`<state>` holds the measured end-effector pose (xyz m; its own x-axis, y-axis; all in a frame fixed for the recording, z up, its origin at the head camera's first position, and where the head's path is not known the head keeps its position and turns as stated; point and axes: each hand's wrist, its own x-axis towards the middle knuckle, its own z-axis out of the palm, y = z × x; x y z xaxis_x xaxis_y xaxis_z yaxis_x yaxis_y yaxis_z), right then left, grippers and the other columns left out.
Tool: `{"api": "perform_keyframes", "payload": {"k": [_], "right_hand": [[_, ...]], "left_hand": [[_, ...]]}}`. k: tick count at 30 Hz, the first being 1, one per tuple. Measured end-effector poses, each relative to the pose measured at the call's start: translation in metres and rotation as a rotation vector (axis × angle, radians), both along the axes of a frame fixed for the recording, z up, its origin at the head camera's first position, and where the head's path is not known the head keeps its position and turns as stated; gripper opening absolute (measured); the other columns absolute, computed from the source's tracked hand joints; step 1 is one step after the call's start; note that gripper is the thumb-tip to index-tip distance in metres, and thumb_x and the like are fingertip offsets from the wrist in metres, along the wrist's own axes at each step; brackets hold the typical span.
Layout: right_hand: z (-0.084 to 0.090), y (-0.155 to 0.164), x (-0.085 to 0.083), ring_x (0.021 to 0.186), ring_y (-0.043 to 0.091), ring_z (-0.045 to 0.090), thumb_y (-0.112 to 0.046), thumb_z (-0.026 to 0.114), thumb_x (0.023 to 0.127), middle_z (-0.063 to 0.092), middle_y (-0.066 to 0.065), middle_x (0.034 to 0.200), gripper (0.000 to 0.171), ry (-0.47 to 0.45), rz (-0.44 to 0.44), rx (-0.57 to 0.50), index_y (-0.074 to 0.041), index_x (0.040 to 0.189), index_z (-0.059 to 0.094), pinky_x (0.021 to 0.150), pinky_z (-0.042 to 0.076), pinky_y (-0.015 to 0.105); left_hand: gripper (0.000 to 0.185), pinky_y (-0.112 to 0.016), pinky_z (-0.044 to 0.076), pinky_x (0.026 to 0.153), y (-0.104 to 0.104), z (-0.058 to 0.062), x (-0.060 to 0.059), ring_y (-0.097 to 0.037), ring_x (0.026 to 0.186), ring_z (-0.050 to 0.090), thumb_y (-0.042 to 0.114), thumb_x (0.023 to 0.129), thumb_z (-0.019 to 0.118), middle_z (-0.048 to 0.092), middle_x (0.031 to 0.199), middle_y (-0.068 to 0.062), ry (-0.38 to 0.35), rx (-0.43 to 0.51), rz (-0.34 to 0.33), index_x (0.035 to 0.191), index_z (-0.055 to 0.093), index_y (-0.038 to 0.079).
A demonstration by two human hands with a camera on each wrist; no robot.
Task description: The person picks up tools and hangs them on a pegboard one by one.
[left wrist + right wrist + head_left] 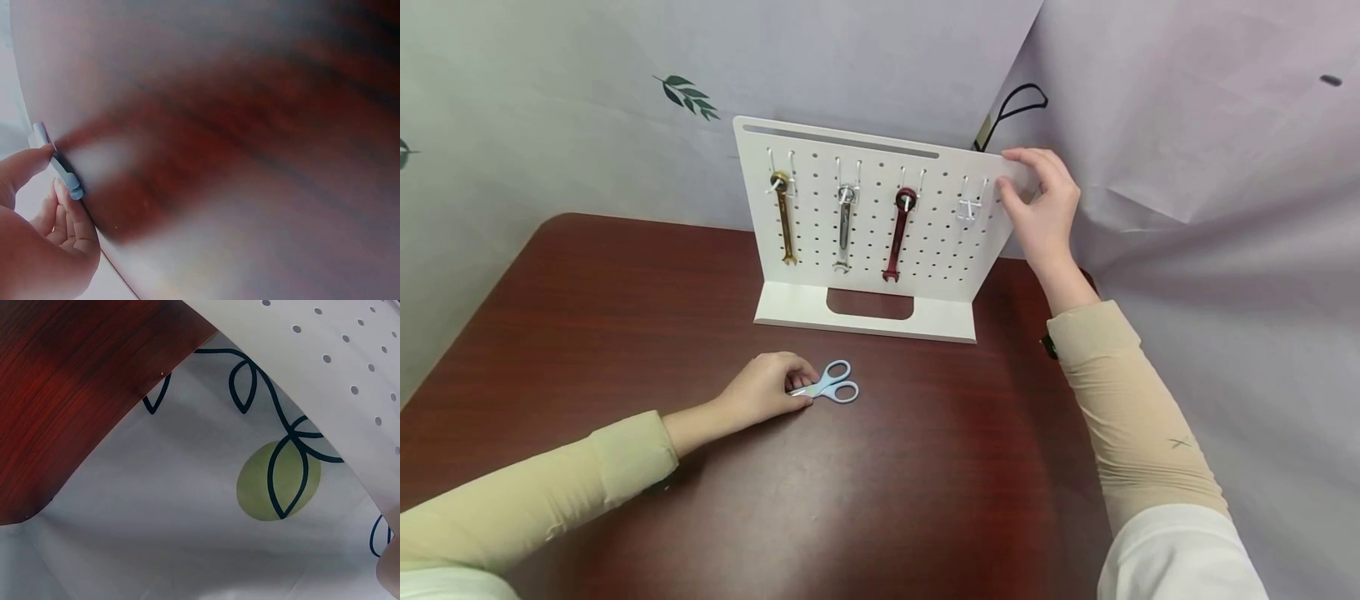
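Observation:
My left hand (767, 387) pinches a pair of light blue scissors (837, 385) by the blade end, low over the table in front of the pegboard. The two handle loops point right, away from the palm; the blades are mostly hidden by the fingers. In the left wrist view, thumb and fingers hold the scissors (72, 181) edge-on. My right hand (1047, 200) grips the upper right corner of the white pegboard (868, 221), thumb on its front face. Three wrenches hang there from hooks: gold (786, 221), silver (844, 229) and red (898, 237). A fourth hook (968, 208) at the right holds nothing.
The pegboard stands on a white base (790, 304) with a cut-out, toward the back of the dark red wooden table (625, 333). Pale cloth (880, 58) with leaf prints hangs behind and at the right. A black loop strap (1022, 104) shows behind the board.

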<state>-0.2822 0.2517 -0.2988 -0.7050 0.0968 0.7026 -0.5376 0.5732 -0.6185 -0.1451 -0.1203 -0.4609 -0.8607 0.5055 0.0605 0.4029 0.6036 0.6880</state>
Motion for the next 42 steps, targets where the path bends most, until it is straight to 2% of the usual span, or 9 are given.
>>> {"api": "perform_keyframes", "payload": {"k": [10, 20, 27, 32, 38, 42], "right_hand": [[-0.001, 0.001, 0.001, 0.112, 0.009, 0.065, 0.0, 0.075, 0.094, 0.075, 0.016, 0.117, 0.023, 0.005, -0.004, 0.018, -0.001, 0.117, 0.078, 0.1, 0.048, 0.015], [-0.001, 0.001, 0.001, 0.109, 0.005, 0.064, 0.002, 0.075, 0.093, 0.075, 0.017, 0.115, 0.024, 0.025, 0.004, 0.011, 0.0, 0.116, 0.078, 0.101, 0.049, 0.016], [-0.001, 0.001, 0.002, 0.108, 0.005, 0.063, 0.003, 0.075, 0.093, 0.075, 0.017, 0.116, 0.023, 0.028, 0.005, 0.02, 0.0, 0.116, 0.078, 0.099, 0.048, 0.015], [0.0, 0.0, 0.003, 0.108, 0.002, 0.062, 0.003, 0.076, 0.093, 0.075, 0.016, 0.116, 0.023, 0.026, 0.007, 0.02, 0.001, 0.116, 0.078, 0.099, 0.048, 0.015], [0.0, 0.001, 0.001, 0.108, -0.001, 0.061, 0.003, 0.075, 0.093, 0.076, 0.017, 0.117, 0.024, 0.031, 0.008, 0.024, 0.001, 0.117, 0.078, 0.099, 0.048, 0.015], [-0.001, 0.001, 0.001, 0.108, -0.006, 0.059, 0.005, 0.074, 0.094, 0.075, 0.017, 0.117, 0.023, 0.035, 0.008, 0.031, 0.002, 0.117, 0.077, 0.099, 0.048, 0.015]], "left_hand": [[0.019, -0.021, 0.051, 0.066, 0.001, 0.003, -0.004, -0.007, 0.071, 0.06, 0.003, 0.074, 0.088, 0.072, 0.076, 0.0, -0.045, -0.014, 0.021, 0.09, 0.077, 0.003], [0.016, -0.019, 0.047, 0.063, -0.001, 0.008, -0.011, -0.006, 0.068, 0.056, 0.004, 0.077, 0.087, 0.067, 0.071, 0.001, -0.088, -0.007, -0.004, 0.086, 0.074, 0.003], [0.015, -0.018, 0.052, 0.066, -0.002, 0.012, -0.017, -0.006, 0.07, 0.062, 0.005, 0.08, 0.089, 0.073, 0.075, -0.002, -0.146, 0.014, 0.007, 0.086, 0.076, 0.001], [0.015, -0.019, 0.054, 0.069, 0.0, 0.011, -0.022, -0.007, 0.073, 0.065, 0.005, 0.081, 0.089, 0.076, 0.079, -0.004, -0.195, 0.063, 0.046, 0.089, 0.077, 0.0], [0.015, -0.02, 0.055, 0.07, 0.009, 0.012, -0.028, -0.007, 0.073, 0.065, 0.006, 0.082, 0.089, 0.076, 0.08, -0.005, -0.161, 0.122, 0.062, 0.091, 0.078, 0.001], [0.014, -0.02, 0.056, 0.07, 0.019, 0.019, -0.032, -0.007, 0.073, 0.066, 0.004, 0.084, 0.087, 0.077, 0.081, -0.008, -0.172, 0.175, 0.053, 0.094, 0.078, 0.0]]}}
